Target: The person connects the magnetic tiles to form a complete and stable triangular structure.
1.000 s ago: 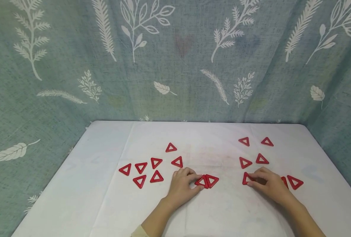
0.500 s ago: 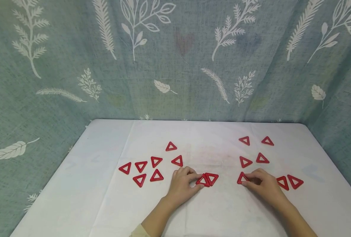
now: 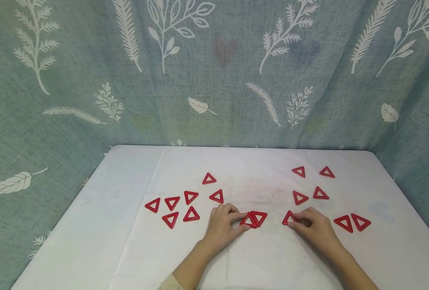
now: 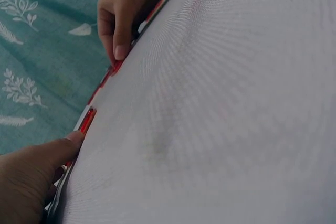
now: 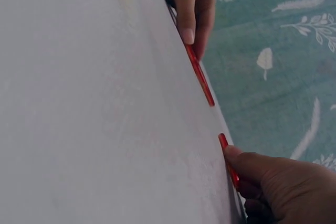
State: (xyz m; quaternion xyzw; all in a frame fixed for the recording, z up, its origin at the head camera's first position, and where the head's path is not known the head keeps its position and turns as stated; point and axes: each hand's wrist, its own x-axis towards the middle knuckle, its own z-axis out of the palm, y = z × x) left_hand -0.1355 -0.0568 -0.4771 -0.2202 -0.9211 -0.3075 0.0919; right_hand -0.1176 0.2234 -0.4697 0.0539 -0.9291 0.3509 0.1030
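Grey-green curtain (image 3: 221,108), white leaf prints — behind a white table (image 3: 265,262)

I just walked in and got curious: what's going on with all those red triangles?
Someone is working with both hands on a white table. The left hand holds one red triangle right next to a second triangle. The right hand pinches a third triangle, with a gap between it and that pair. Other triangles lie loose on both sides.
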